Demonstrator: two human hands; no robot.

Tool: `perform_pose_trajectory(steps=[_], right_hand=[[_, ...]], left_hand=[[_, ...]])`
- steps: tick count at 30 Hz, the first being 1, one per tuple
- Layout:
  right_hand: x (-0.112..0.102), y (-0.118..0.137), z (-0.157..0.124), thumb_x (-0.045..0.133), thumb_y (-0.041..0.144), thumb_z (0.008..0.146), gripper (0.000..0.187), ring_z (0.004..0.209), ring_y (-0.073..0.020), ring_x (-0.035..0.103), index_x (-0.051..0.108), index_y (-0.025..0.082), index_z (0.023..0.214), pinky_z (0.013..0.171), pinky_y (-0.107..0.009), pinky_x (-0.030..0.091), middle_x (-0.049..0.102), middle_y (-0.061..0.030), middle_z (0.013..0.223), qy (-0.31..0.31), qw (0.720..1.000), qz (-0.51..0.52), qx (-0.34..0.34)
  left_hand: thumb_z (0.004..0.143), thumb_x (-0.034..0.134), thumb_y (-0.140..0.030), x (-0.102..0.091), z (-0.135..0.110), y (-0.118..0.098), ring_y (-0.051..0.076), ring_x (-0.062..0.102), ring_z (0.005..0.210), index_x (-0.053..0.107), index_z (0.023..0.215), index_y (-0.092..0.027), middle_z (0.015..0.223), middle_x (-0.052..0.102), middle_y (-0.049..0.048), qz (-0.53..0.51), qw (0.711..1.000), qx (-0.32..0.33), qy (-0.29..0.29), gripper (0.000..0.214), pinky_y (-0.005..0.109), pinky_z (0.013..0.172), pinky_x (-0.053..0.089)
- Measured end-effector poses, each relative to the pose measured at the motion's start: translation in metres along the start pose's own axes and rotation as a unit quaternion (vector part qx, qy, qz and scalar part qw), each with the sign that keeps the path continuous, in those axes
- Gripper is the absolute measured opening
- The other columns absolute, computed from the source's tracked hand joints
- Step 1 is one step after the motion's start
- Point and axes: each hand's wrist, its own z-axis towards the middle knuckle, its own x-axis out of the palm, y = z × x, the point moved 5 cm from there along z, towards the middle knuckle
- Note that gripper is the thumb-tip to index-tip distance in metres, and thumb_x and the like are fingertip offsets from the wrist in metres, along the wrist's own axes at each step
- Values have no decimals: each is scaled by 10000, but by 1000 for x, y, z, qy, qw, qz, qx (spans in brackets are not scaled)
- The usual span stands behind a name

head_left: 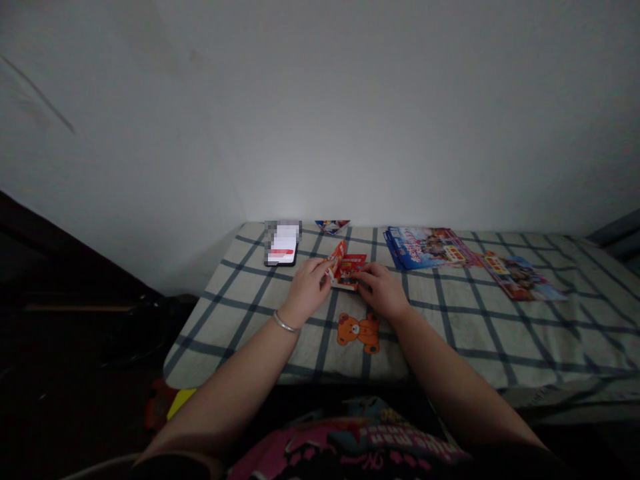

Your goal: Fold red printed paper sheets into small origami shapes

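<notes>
1. The left hand, wearing a silver bangle, and the right hand touch a small red printed card.
2. A smartphone with a lit, pixelated screen lies beyond the left hand.
3. Blue printed packaging lies farther right on a checked cloth, which has an orange teddy bear print, below a white wall.

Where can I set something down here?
Bare checked cloth lies right of the teddy-bear print, below the leaflet. Another patch lies left of the left hand, below the phone. It's crowded around the red card, by the right hand, and at the blue packets.
</notes>
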Motion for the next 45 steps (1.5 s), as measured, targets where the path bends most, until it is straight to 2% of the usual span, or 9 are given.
perform_pose_trajectory(steps=[5,11,15,20,25,32,37,42,45], right_hand=[[-2,7,2,625,228,860,241,998,-264,555,732,311,1060,867,-444,507,641,-81,1082,15,997,-47,-52],[1,10,1,599,227,883,234,1120,-268,545,722,295,1072,952,-478,478,659,-46,1210,31,994,-14,-106],[2,14,0,550,223,917,235,1131,-250,569,710,270,1082,971,-473,473,685,-30,1188,46,990,-8,-131],[1,15,1,551,224,915,242,1102,-235,595,702,265,1098,971,-464,473,697,-42,1156,51,990,3,-128],[2,20,1,562,288,921,258,1134,-249,576,685,291,1147,965,-455,468,701,-33,1146,73,985,-11,-153],[1,23,1,539,256,927,228,1120,-231,594,704,286,1082,973,-445,477,721,-37,1080,72,985,30,-151],[-5,23,1,523,178,893,192,1042,-216,633,691,227,972,945,-417,499,714,-70,1064,47,987,67,-135],[-5,16,-1,472,169,892,254,1019,-231,635,633,205,1085,903,-411,498,698,-90,1081,35,994,51,-88],[-3,13,0,454,170,902,241,981,-239,630,625,191,1069,881,-409,488,697,-91,1032,50,995,44,-72]], left_hand=[[808,593,-120,0,0,-3,256,480,1186,520,1300,-218,1246,515,91,16,1000,11,-4,507,449,1046,427],[774,628,-126,-9,0,-5,340,340,1335,477,1357,-243,1436,336,133,81,996,-12,-27,613,538,1105,339],[776,628,-142,-6,-2,-1,363,327,1344,485,1341,-217,1448,334,146,103,994,-22,-25,587,562,1104,332],[782,624,-169,-2,-4,1,376,298,1360,504,1320,-210,1464,347,140,112,993,-15,-20,552,582,1117,305],[805,600,-194,1,-5,1,363,307,1349,598,1220,-228,1463,357,110,105,994,-7,-5,416,584,1108,314],[815,594,-194,4,-5,4,327,373,1299,641,1177,-242,1426,392,102,79,996,-9,29,368,547,1099,339],[819,569,-158,5,-4,10,297,447,1252,559,1285,-232,1394,420,113,64,998,-25,15,473,510,1056,400],[890,491,-166,4,-1,8,269,499,1201,552,1278,-198,1362,488,116,42,999,-9,14,394,490,1039,418],[893,486,-154,4,0,2,258,496,1213,542,1280,-196,1368,502,104,24,999,12,28,394,481,1047,414]])
